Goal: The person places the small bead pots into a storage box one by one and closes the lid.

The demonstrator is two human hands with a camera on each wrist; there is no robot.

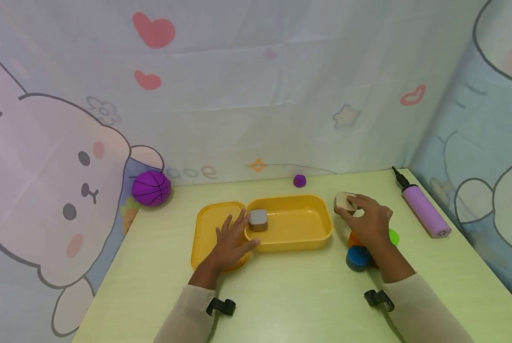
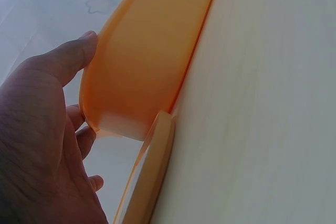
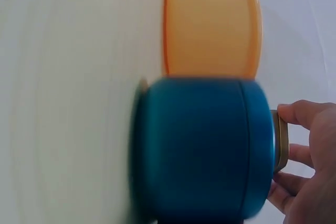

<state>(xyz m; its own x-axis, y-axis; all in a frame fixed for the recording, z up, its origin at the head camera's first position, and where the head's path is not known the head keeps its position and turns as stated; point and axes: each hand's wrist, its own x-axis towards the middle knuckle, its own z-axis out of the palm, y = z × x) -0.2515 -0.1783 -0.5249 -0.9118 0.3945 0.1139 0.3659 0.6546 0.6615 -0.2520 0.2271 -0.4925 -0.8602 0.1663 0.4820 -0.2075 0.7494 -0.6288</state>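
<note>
A yellow plastic container (image 1: 290, 246) stands on the table with a small rounded-square tin (image 1: 257, 220), grey on top and brown at the side, at its left end. My left hand (image 1: 230, 245) rests at the container's left end, fingers spread and thumb on the rim. Just right of the container, my right hand (image 1: 369, 221) pinches a similar small tin (image 1: 343, 201), pale on top, between thumb and fingers. Beneath that hand sits a blue lidded jar (image 1: 357, 258); it covers much of the right wrist view. The yellow lid (image 1: 204, 238) lies partly under my left hand.
Beside the blue jar are an orange piece (image 1: 353, 239) and a green piece (image 1: 394, 237), both partly hidden. A purple pump (image 1: 425, 209) lies at the right. A purple ball (image 1: 151, 188) sits at the back left, a small purple lump (image 1: 299, 181) at the back edge.
</note>
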